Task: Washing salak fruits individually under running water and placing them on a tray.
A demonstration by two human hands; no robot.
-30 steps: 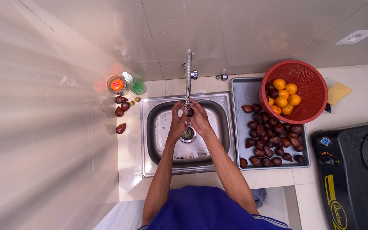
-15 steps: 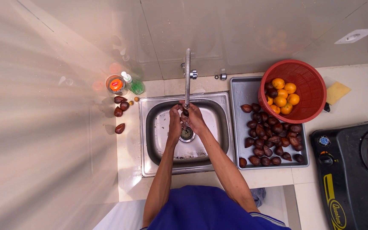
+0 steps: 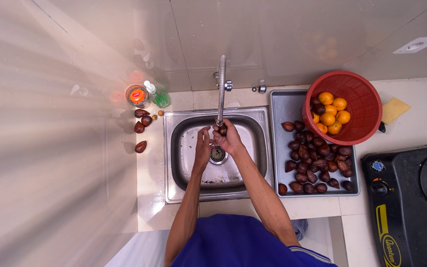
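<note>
Both my hands are over the steel sink (image 3: 184, 148), under the tall tap (image 3: 221, 84). My right hand (image 3: 227, 138) grips a small dark brown scaly fruit (image 3: 222, 130) just below the spout. My left hand (image 3: 203, 146) is beside it, fingers apart, touching nothing that I can make out. The drain (image 3: 218, 155) lies right beneath the hands.
A steel tray (image 3: 285, 104) to the right of the sink holds several brown fruits (image 3: 317, 163). A red basket (image 3: 359, 101) with oranges and dark fruits stands on it. A few brown fruits (image 3: 141, 123), a green bottle (image 3: 158, 95) and a jar lie left. A black stove (image 3: 411, 198) is at right.
My hands have shifted slightly under the tap; the left hand has dropped a little away from the fruit, which stays in my right hand.
</note>
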